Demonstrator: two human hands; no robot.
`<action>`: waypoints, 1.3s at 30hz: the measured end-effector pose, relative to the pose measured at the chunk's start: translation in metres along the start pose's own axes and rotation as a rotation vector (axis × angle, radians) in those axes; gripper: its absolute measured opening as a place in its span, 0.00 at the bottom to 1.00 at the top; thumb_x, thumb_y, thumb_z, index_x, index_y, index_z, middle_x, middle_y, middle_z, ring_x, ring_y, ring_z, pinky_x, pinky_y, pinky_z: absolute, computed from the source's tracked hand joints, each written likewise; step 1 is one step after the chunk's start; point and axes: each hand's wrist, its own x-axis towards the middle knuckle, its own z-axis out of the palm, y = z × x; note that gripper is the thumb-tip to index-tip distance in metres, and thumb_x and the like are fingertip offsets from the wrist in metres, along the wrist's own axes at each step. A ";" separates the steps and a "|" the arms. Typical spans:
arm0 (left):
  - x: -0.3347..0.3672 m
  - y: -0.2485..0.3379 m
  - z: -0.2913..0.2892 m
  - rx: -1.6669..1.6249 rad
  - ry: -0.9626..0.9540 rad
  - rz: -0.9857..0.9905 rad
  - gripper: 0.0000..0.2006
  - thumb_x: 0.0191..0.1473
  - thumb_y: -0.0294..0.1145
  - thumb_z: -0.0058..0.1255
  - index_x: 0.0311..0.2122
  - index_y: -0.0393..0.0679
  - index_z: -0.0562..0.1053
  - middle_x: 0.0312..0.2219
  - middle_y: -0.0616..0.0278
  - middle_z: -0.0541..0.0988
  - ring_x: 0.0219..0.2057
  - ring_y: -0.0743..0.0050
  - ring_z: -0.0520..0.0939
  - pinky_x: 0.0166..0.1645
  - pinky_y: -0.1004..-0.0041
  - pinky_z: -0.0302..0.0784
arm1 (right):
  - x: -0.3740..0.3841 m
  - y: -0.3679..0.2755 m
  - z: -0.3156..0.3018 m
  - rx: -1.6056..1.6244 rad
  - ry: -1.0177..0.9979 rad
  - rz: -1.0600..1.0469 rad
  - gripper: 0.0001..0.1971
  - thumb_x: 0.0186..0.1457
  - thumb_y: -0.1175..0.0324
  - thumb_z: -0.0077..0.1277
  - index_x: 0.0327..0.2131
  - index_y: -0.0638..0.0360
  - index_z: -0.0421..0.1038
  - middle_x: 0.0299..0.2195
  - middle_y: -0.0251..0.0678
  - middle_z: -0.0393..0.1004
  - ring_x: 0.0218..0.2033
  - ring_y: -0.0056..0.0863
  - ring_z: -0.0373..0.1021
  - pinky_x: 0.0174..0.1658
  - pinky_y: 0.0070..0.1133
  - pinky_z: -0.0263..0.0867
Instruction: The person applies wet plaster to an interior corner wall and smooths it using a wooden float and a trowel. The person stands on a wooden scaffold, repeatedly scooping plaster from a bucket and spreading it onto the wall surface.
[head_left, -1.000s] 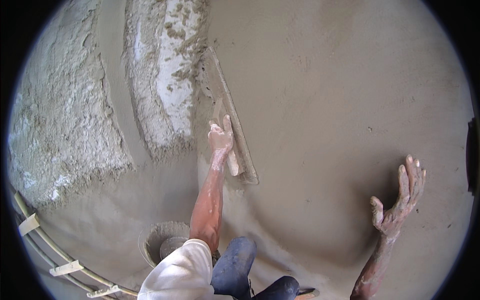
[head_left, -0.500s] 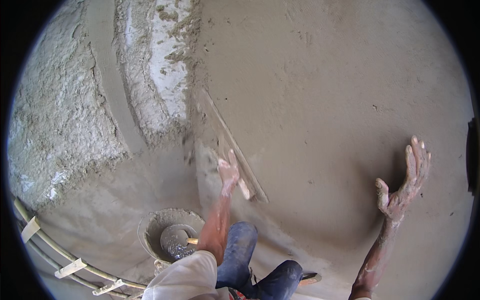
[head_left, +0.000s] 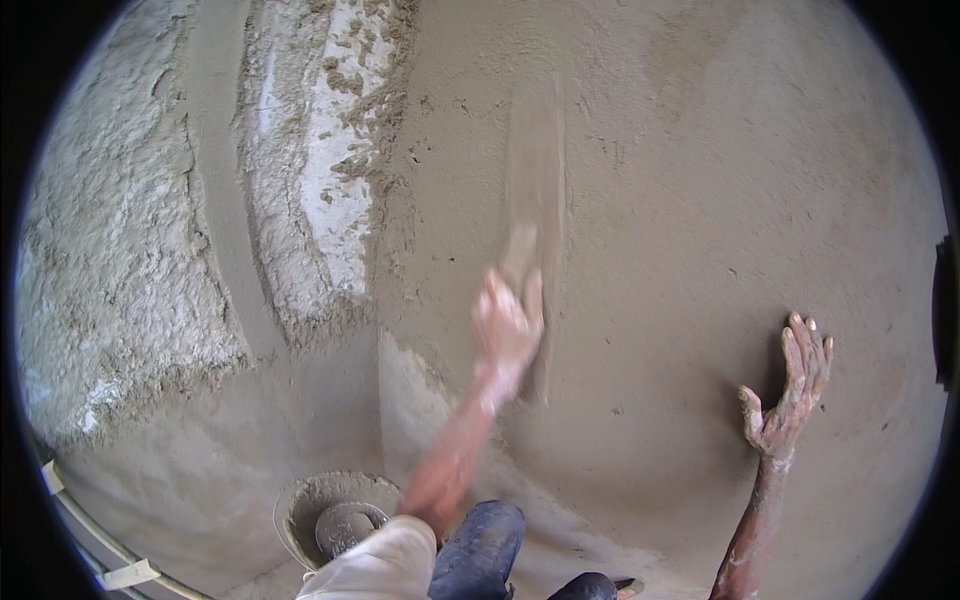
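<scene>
My left hand [head_left: 507, 325] is closed round the wooden handle of a long, narrow plastering float [head_left: 537, 165]. The float stands nearly upright in the picture, its face against wet grey-brown plaster [head_left: 680, 200], and its edges are smeared by motion. Off to the right, my right hand [head_left: 790, 395] has its fingers stretched and thumb spread, holding nothing. It is at the plaster surface, with a dark shadow beside it; whether the palm touches cannot be made out. Dried mortar coats both hands.
A mortar-caked bucket [head_left: 298, 510] with a round scoop [head_left: 345, 525] in it stands by my left forearm. Rough plaster with a smooth vertical strip [head_left: 225, 180] and a bare white band [head_left: 338, 190] lie to the left. A pole ladder [head_left: 130, 572] curves along the lower left.
My left hand has swept the float rightward and up, turning it from a slant to nearly upright. My right hand has shifted slightly left and down, still spread. The view has moved a little.
</scene>
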 end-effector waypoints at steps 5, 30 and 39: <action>0.152 0.056 -0.083 0.121 0.214 0.093 0.41 0.68 0.60 0.40 0.63 0.23 0.62 0.39 0.35 0.81 0.38 0.41 0.86 0.44 0.51 0.83 | 0.005 -0.008 0.001 -0.006 -0.009 0.001 0.41 0.60 0.32 0.48 0.68 0.46 0.61 0.67 0.38 0.65 0.71 0.39 0.55 0.75 0.50 0.40; 0.001 0.018 -0.007 0.132 0.065 0.203 0.44 0.68 0.60 0.39 0.65 0.21 0.54 0.52 0.26 0.74 0.53 0.37 0.80 0.56 0.50 0.78 | 0.001 -0.003 -0.007 -0.026 0.027 0.007 0.40 0.61 0.33 0.48 0.67 0.48 0.62 0.67 0.37 0.65 0.72 0.38 0.55 0.75 0.49 0.42; 0.252 0.116 -0.130 0.220 0.285 0.123 0.38 0.66 0.61 0.42 0.58 0.28 0.67 0.36 0.42 0.82 0.37 0.49 0.85 0.42 0.55 0.82 | 0.010 -0.012 -0.009 -0.040 0.009 0.020 0.40 0.61 0.34 0.49 0.68 0.49 0.61 0.67 0.38 0.65 0.71 0.41 0.55 0.74 0.51 0.42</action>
